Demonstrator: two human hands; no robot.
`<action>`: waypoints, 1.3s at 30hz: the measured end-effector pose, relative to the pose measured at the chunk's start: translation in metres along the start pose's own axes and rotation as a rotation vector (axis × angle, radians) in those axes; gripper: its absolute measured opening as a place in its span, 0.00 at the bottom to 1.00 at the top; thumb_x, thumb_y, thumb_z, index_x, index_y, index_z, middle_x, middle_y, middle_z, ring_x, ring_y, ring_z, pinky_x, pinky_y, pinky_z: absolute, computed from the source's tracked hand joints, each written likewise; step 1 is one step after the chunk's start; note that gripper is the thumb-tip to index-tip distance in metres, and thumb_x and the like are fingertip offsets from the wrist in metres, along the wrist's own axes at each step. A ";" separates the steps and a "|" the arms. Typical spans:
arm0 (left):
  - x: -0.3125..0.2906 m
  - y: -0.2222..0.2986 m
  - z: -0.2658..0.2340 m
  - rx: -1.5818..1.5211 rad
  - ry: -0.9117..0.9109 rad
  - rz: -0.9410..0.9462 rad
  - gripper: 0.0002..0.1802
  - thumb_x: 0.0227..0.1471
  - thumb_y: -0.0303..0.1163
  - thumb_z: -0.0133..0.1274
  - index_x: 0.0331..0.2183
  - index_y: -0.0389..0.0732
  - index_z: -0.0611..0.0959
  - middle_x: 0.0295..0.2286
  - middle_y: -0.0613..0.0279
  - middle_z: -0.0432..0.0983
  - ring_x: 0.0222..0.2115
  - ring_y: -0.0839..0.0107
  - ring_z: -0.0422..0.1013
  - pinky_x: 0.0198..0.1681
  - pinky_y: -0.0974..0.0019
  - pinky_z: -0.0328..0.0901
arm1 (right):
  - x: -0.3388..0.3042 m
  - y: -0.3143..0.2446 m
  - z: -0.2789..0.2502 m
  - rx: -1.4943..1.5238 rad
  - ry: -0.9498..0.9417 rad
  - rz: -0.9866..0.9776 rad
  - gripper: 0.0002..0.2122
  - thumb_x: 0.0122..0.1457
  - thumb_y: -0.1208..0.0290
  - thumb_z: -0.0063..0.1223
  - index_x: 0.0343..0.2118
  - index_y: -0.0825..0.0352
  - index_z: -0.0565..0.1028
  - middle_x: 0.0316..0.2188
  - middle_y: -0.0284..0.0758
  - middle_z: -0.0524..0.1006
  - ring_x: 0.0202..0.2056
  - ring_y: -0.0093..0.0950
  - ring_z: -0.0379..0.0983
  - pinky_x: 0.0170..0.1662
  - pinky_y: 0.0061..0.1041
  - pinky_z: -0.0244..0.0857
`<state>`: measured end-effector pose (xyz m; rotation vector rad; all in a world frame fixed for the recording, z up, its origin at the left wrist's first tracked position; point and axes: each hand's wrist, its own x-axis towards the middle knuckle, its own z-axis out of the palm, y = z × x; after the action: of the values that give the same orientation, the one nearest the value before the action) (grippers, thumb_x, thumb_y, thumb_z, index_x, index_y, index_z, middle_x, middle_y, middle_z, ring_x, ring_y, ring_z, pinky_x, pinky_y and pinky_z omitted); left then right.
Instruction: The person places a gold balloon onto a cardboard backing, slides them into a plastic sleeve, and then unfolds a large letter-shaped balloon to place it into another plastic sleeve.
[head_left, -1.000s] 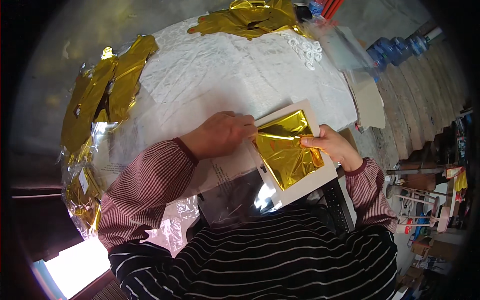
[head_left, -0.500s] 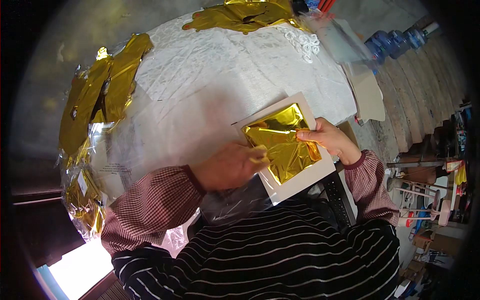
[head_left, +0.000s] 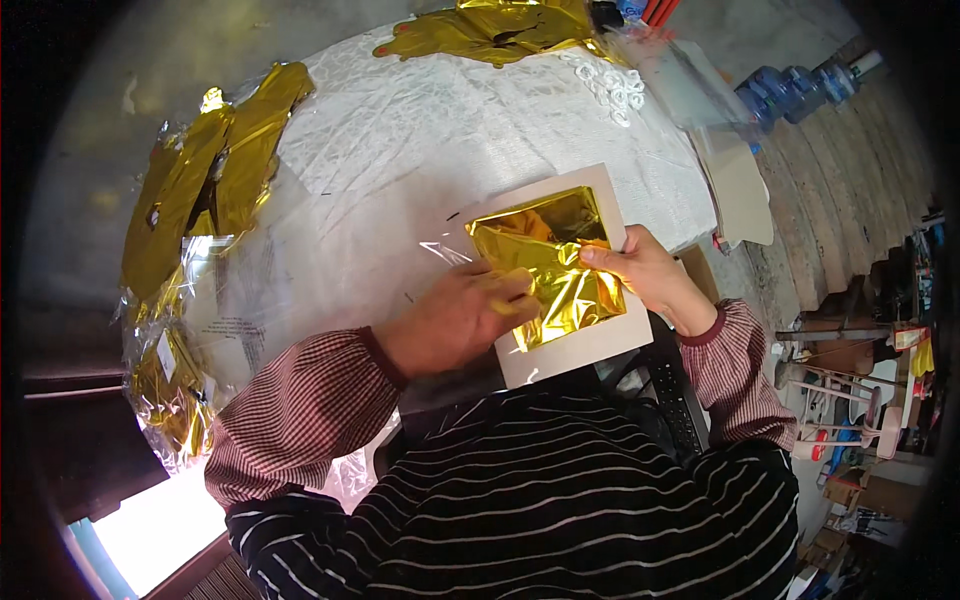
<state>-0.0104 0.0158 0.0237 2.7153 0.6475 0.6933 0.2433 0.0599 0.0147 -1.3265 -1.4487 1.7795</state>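
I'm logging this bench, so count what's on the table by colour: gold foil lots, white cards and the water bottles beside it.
Gold foil: 3, folded gold sheet, left gold pile, far gold pile
White card: 1
Blue water bottles: 2
Total: 6

The left hand [head_left: 455, 322] is lying palm down with its fingers curled, its forearm entering from the lower left. The right hand [head_left: 648, 275] is sitting just beside it, thumb pointing toward the left hand's fingertips, wrist bending back toward the body.

White-covered table [head_left: 420, 150], gold foil balloons [head_left: 480, 30], pale card [head_left: 570, 345], perhaps plastic wrap [head_left: 230, 310]
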 end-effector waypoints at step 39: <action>-0.031 -0.012 0.016 0.189 0.082 -0.612 0.41 0.49 0.54 0.45 0.54 0.32 0.58 0.55 0.44 0.50 0.57 0.51 0.46 0.58 0.51 0.43 | -0.009 -0.001 0.072 0.442 0.115 0.225 0.11 0.56 0.75 0.49 0.41 0.72 0.71 0.35 0.37 0.75 0.34 0.26 0.72 0.36 0.27 0.68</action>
<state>-0.0312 0.0086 -0.0057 2.4308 1.5374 0.6021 0.1832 0.0197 0.0166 -1.3611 -0.8043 1.9805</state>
